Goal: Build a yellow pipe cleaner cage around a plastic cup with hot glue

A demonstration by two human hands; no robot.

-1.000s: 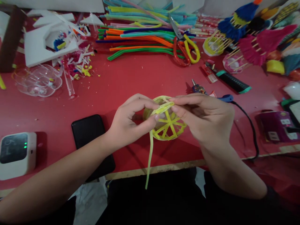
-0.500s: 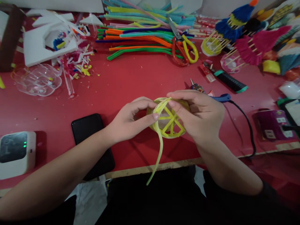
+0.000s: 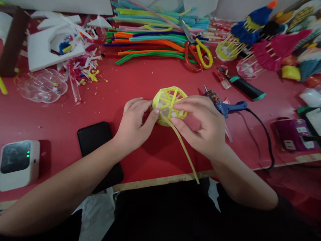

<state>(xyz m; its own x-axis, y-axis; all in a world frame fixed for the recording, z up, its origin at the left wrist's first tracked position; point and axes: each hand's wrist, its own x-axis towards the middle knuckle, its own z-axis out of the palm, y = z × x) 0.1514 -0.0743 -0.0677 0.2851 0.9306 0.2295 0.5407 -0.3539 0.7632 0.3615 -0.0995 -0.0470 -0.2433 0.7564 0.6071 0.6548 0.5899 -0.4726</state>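
Red table point(image 3: 125, 78) fills much of the view, edge pale on the near side. Along its far side lies a heap of coloured pipe cleaners point(image 3: 150, 38), orange and green to the front. Right hand point(image 3: 207, 127) and left hand point(image 3: 132, 124) face each other, bare. Dark phone point(image 3: 94, 135) lies partly under the left forearm. Blue-handled glue gun point(image 3: 225, 107) just beyond the right hand, cord trailing right. Scissors point(image 3: 191, 39), one handle red, one yellow, lie across the heap's right end. Between the hands, a round yellow spoked piece point(image 3: 172, 100); contact with the tabletop cannot be told. Left thumb and fingers pinch its left edge; right thumb and forefinger stand slightly parted at its right side, any grip unclear. Thin yellow strand point(image 3: 186, 150) runs from its near edge toward the person.
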